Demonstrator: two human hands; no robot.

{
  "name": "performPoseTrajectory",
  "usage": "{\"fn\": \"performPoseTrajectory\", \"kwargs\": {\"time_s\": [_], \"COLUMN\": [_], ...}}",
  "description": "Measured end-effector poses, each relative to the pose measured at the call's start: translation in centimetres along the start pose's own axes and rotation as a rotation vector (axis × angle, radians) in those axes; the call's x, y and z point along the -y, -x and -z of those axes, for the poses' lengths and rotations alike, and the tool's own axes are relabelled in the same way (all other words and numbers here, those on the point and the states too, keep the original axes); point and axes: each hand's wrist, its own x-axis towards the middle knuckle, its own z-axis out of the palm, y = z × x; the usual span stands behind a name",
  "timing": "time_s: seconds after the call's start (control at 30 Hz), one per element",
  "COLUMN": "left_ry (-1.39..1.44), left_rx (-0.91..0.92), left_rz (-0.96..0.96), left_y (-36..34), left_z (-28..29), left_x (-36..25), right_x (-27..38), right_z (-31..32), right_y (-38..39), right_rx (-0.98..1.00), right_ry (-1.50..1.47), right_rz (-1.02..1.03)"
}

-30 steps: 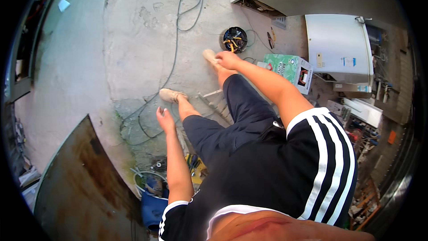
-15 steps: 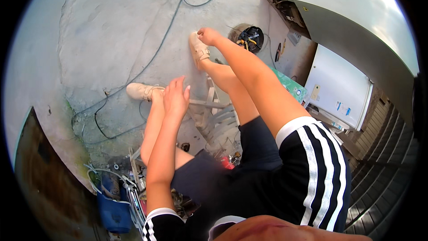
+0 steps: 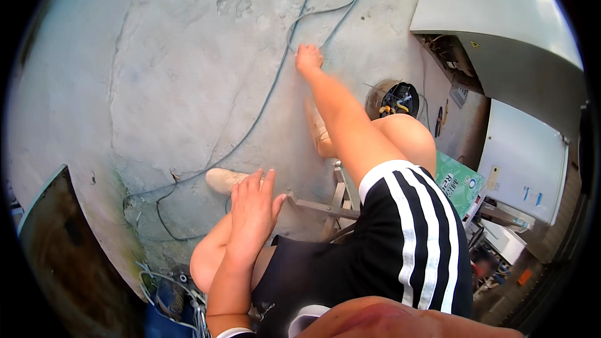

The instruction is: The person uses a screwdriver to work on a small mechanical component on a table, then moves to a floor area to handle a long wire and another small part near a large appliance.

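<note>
My right hand [image 3: 308,58] reaches far forward over the concrete floor, fingers curled closed at the near bend of a grey-blue cable [image 3: 256,122]. The cable runs in to both sides of this hand; the fingertips are hidden beneath it. My left hand [image 3: 253,214] is near my left knee with its fingers stretched out, holding nothing. Just beyond it is my left shoe [image 3: 224,180], beige. My right arm partly covers the other shoe [image 3: 318,131].
A black container with tools [image 3: 399,101] stands right of my right leg, with pliers [image 3: 439,121] beyond. A white panel [image 3: 523,156], a green box [image 3: 457,178] and a large metal cabinet [image 3: 494,6] are at right. At lower left are a rusty sheet [image 3: 69,250] and a blue container [image 3: 164,320].
My right hand has moved forward from beside the right shoe to the cable. My body leans further forward, and the view has shifted. The left hand stays open near the left knee.
</note>
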Motion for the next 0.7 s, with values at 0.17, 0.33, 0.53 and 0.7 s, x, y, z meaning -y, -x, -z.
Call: {"fn": "performPoseTrajectory", "kwargs": {"time_s": [0.17,0.33,0.53,0.7], "left_ry": [-0.004,0.018,0.559,1.059], "left_rx": [-0.122,-0.076,-0.945,-0.850], "left_rz": [-0.075,0.101,-0.182,-0.096], "left_y": [-0.5,-2.9,-5.3,2.7], "left_z": [-1.3,-4.4,-5.5,-0.1], "left_x": [-2.0,1.2,0.8,0.3], "right_x": [2.3,9.4,11.6,7.1], "right_z": [1.8,12.7,26.2,26.6], "right_y": [5.9,17.2,33.8,34.1], "right_rx": [-0.012,-0.052,0.199,-0.040], "right_ry": [-0.012,-0.292,-0.709,-1.033], "right_rz": [0.066,0.387,1.039,1.028]}}
